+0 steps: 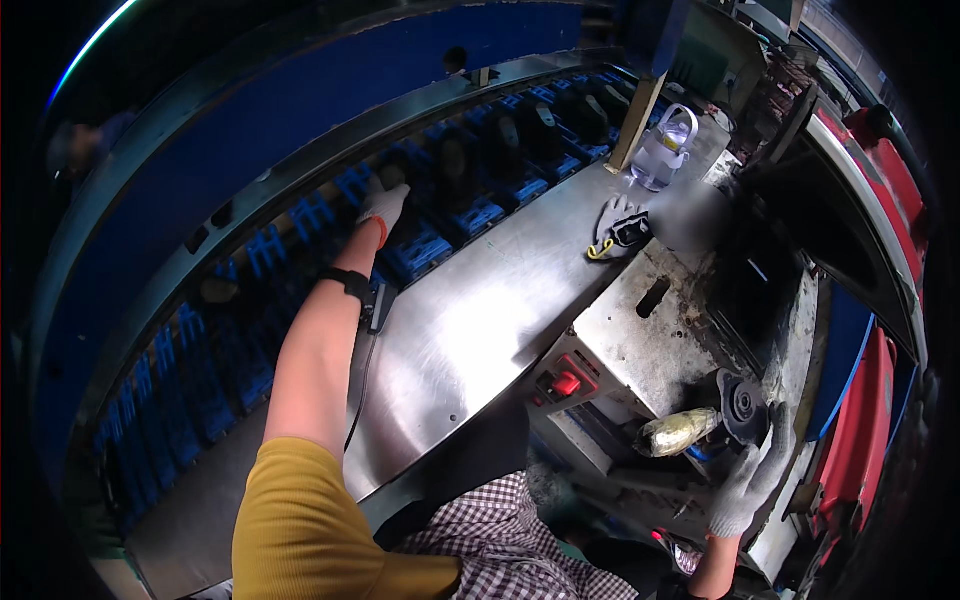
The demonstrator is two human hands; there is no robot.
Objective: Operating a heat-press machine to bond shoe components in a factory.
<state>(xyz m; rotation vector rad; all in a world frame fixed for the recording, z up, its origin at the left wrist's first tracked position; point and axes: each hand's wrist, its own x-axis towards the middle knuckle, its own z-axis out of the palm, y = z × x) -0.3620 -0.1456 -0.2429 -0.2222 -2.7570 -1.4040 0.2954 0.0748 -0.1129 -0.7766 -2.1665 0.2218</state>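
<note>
My left hand (384,207), in a white knit glove, reaches out over a conveyor of blue carriers (420,250) and grips a dark object (392,175) standing on one of them. A black strap sits on that wrist. My right hand (752,482), also gloved, hangs low at the right beside a black round part (742,404) on the grey machine, fingers loosely spread, holding nothing. A yellowish wrapped roll (678,432) juts out just left of it.
A shiny steel table (480,320) runs between conveyor and machine. On it lie a pair of grey gloves (618,228) and a clear jug (664,150). A metal box with a red button (566,383) stands at the table's right edge. Red frames (880,400) line the far right.
</note>
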